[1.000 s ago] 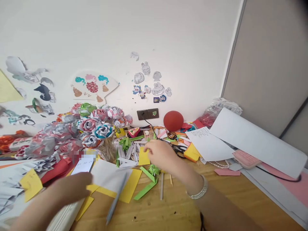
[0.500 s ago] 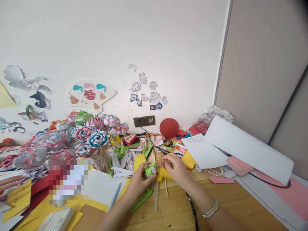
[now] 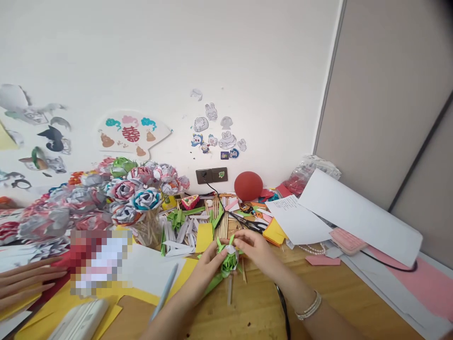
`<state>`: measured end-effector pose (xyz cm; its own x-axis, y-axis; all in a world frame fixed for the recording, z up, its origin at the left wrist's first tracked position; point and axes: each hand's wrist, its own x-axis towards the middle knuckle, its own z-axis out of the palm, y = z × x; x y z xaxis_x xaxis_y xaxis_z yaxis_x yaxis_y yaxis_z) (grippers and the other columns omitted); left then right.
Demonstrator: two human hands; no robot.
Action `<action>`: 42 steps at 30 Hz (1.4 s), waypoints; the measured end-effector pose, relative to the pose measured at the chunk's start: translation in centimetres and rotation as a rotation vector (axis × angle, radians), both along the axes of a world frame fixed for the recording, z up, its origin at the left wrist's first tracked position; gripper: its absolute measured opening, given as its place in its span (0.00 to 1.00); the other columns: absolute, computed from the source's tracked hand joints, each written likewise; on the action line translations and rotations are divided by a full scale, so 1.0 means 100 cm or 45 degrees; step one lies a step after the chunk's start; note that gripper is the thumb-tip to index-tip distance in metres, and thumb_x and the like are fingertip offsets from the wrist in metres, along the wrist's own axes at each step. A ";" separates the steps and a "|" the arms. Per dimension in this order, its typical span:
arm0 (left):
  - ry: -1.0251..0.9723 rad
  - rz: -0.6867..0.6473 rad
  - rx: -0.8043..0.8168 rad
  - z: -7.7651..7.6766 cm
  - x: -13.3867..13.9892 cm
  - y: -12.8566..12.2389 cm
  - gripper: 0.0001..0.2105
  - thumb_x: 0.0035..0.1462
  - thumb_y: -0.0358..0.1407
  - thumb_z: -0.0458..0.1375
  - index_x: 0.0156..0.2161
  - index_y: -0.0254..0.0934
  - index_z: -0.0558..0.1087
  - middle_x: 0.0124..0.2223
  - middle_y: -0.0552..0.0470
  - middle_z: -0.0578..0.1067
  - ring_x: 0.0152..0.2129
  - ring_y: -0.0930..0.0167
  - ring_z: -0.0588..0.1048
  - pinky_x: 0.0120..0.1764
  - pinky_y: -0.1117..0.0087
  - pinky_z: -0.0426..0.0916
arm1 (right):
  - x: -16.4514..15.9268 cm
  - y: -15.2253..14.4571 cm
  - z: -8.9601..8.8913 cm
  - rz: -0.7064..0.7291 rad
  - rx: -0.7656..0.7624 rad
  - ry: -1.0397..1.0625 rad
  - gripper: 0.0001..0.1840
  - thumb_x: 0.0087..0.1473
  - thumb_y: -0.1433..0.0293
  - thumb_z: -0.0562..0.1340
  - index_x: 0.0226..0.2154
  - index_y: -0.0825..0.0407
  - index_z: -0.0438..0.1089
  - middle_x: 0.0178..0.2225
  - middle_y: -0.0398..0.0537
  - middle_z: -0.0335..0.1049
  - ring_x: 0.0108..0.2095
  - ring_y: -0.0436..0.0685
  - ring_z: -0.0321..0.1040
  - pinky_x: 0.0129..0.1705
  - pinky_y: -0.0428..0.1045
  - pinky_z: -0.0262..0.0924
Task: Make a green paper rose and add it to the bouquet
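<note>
My left hand (image 3: 209,264) is closed on a folded green-and-white paper flower (image 3: 230,260) above the wooden table. From the other side, my right hand (image 3: 253,248) pinches the flower's upper edge with thumb and fingers. The flower's green strips fan out and its white part shows near the top. Below it lie a thin translucent stick (image 3: 230,289), probably a glue stick, and a wooden stick (image 3: 244,274). Behind my hands are a yellow paper piece (image 3: 204,237) and a bundle of wooden sticks (image 3: 222,226).
Many finished paper flowers (image 3: 123,190) crowd the left. Another person's hand (image 3: 30,283) rests at far left. A pen (image 3: 164,292) and white device (image 3: 79,321) lie nearer. A red ball (image 3: 248,186) stands by the wall; a black cable (image 3: 284,307) crosses the table; a pink keypad (image 3: 348,240) lies right.
My right hand has come from a yellow tool onto the flower, which now has both hands on it. The yellow tool is out of sight. The other person's hand reaches further in.
</note>
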<state>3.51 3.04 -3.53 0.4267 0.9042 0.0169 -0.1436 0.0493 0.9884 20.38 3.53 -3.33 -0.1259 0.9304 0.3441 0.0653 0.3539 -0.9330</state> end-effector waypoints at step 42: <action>-0.128 0.231 0.238 0.006 0.007 -0.001 0.24 0.41 0.39 0.66 0.45 0.42 0.64 0.38 0.51 0.75 0.39 0.64 0.73 0.39 0.68 0.66 | -0.005 -0.006 0.002 0.040 -0.045 0.244 0.20 0.48 0.52 0.61 0.35 0.51 0.65 0.33 0.47 0.68 0.35 0.56 0.67 0.35 0.50 0.62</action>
